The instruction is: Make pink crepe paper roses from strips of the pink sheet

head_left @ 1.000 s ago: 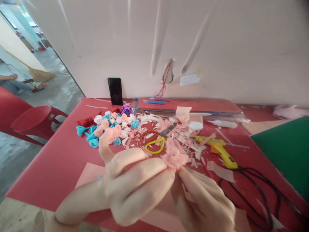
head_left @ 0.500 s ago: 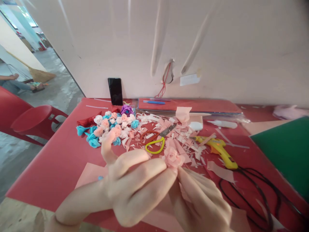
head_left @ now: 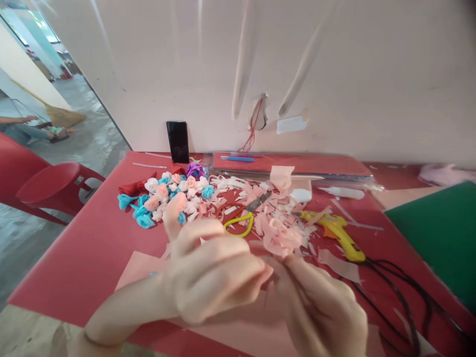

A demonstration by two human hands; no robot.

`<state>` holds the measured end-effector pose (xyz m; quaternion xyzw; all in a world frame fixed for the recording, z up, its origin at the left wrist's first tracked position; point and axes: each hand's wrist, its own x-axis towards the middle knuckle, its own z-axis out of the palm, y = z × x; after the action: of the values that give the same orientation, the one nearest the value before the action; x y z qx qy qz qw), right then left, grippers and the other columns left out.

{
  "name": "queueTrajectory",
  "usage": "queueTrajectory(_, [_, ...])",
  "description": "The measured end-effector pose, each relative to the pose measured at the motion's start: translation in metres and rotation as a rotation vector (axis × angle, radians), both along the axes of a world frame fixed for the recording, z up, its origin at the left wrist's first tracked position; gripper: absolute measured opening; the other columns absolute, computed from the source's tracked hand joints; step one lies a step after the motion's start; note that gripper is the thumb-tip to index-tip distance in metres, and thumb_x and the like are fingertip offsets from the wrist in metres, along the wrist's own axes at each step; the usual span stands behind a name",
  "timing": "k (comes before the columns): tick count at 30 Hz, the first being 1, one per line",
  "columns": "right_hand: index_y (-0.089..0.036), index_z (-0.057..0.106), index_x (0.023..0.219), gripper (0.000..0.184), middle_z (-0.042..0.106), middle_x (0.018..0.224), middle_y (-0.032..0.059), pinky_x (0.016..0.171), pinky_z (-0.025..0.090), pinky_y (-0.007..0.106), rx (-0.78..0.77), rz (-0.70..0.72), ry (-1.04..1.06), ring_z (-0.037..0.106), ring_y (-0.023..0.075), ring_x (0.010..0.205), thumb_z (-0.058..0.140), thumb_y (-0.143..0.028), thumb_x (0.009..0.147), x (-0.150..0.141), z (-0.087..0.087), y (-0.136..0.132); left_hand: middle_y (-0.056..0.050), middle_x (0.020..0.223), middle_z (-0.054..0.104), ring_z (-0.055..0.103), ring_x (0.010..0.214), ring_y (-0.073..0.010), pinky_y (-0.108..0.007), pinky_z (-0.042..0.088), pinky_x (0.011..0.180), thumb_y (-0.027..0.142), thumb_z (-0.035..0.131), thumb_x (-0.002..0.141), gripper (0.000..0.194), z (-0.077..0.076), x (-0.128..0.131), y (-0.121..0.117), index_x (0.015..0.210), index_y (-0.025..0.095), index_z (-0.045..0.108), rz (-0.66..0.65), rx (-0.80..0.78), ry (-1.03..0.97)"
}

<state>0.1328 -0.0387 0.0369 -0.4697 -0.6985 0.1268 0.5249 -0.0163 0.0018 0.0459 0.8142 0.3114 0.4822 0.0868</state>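
A pale pink paper rose (head_left: 282,237) is pinched at its base by the fingers of my right hand (head_left: 322,302), above the middle of the table. Just left of it is my left hand (head_left: 211,272), with its fingers curled together and the little finger raised; what its fingertips hold, if anything, is hidden. Behind my hands lie scissors (head_left: 239,225) with one yellow and one orange handle, among pink paper scraps (head_left: 260,198). To the left, paper roses (head_left: 163,191) in pink, white, blue and purple form a pile.
A yellow glue gun (head_left: 344,235) with a black cord (head_left: 401,292) lies at the right, near a green board (head_left: 439,238). A phone (head_left: 178,142) leans against the white wall. Pink sheets (head_left: 238,332) lie under my hands. A red chair (head_left: 50,183) stands left, with a person beyond.
The rose has moved slightly right in my right hand, and its petals look more spread. My left fingertips have come away from the rose, slightly lower.
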Motion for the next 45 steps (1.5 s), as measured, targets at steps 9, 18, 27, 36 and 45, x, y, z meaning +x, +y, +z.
queueTrajectory(9, [-0.02,0.052,0.061,0.025,0.046,0.045,-0.0043,0.033,0.03,0.021,0.089,-0.047,-0.04,0.036,0.0077,0.032,0.043,-0.003,0.077,0.001,-0.009,0.014,0.002,0.068,0.055,0.048,0.069,-0.0118,-0.028,0.039,0.069,0.027,0.055,0.083,0.016,0.01,0.007,0.009,0.069,0.019,0.055,-0.39,-0.725,-0.341])
queueTrajectory(18, [-0.02,0.053,0.07,0.02,0.054,0.055,-0.0039,0.036,0.029,0.018,0.064,0.023,-0.01,0.039,0.0064,0.038,0.045,-0.004,0.08,0.002,-0.017,0.019,0.002,0.063,0.052,0.046,0.069,-0.0104,-0.025,0.039,0.067,0.019,0.062,0.079,0.012,0.005,0.009,0.011,0.067,0.018,0.062,-0.533,-0.873,-0.53])
queueTrajectory(27, [-0.019,0.05,0.063,0.027,0.051,0.051,-0.0024,0.037,0.034,0.019,-0.004,0.113,0.039,0.046,0.0093,0.041,0.042,-0.016,0.088,0.004,-0.017,0.025,0.001,0.07,0.055,0.048,0.072,-0.0116,-0.027,0.04,0.072,0.027,0.052,0.087,0.021,0.004,0.008,0.013,0.068,0.019,0.059,-0.503,-0.753,-0.438])
queueTrajectory(36, [-0.02,0.049,0.067,0.022,0.053,0.059,-0.0011,0.056,0.046,0.023,0.031,0.304,-0.013,0.051,0.0116,0.054,0.044,-0.01,0.086,0.011,-0.02,0.033,0.003,0.069,0.052,0.043,0.07,-0.012,-0.028,0.034,0.073,0.024,0.045,0.089,0.021,0.014,-0.002,0.015,0.069,0.02,0.048,-0.353,-0.605,-0.288])
queueTrajectory(45, [-0.02,0.045,0.069,0.024,0.047,0.06,-0.0015,0.054,0.041,0.024,-0.013,0.435,-0.011,0.045,0.0119,0.056,0.038,-0.015,0.091,0.013,-0.025,0.037,0.001,0.062,0.051,0.041,0.066,-0.0131,-0.03,0.035,0.071,0.017,0.045,0.085,0.023,0.018,0.0,0.012,0.062,0.019,0.043,-0.329,-0.584,-0.252])
